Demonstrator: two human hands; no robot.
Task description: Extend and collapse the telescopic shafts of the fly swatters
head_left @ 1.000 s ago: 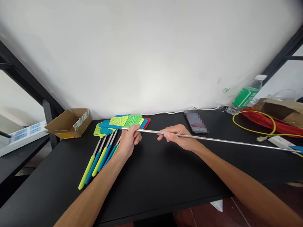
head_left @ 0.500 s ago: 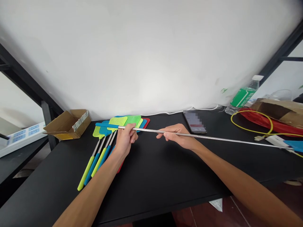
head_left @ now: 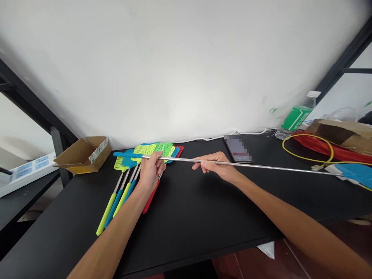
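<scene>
A long telescopic fly swatter with a steel rod [head_left: 276, 167] stretches across the black table [head_left: 188, 224]. Its blue handle end [head_left: 126, 154] points left and its blue mesh head [head_left: 354, 172] lies far right. My left hand [head_left: 151, 170] is closed round the rod near the handle. My right hand [head_left: 216, 166] pinches the rod a little further right. Under my left hand lies a pile of collapsed fly swatters [head_left: 136, 170] with green, blue and red handles and mesh heads.
An open cardboard box [head_left: 83, 154] sits at the back left. A phone [head_left: 238, 149] lies behind my right hand. At the back right are a green-labelled bottle [head_left: 296, 116], a yellow cable [head_left: 310, 149], red plastic and a brown box [head_left: 340, 131].
The rod has slid leftward through my hands, and the blue mesh head has come further into view at the right. My left hand shifted slightly left, uncovering a red handle.
</scene>
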